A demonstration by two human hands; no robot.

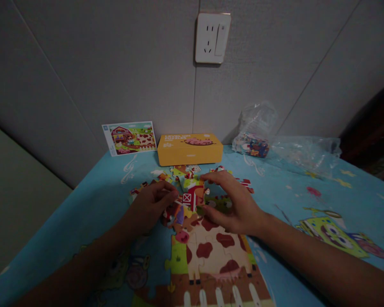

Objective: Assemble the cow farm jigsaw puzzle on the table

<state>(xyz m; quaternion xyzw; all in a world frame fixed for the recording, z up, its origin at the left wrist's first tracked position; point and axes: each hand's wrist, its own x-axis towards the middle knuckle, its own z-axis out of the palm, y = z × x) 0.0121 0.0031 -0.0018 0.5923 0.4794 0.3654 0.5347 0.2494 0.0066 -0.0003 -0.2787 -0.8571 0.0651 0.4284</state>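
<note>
Between my two hands is a puzzle piece (192,197) with a red barn and a white-crossed door. My right hand (235,199) grips it at its right side, index finger at the top corner and thumb at the lower one. Thumb and fingers of my left hand (153,204) are pinched together close by its left edge; what is in that pinch is hidden. Nearer to me lies a joined part of the puzzle (211,251), showing a spotted cow, a brown path and a white fence. Loose puzzle pieces (163,175) lie around and beyond my hands.
A yellow puzzle box (190,150) stands against the wall, with a farm picture card (131,138) leaning left of it. To the right are a clear bag of pieces (254,136) and a crumpled plastic bag (307,151). A blue cartoon tablecloth (291,200) covers the table.
</note>
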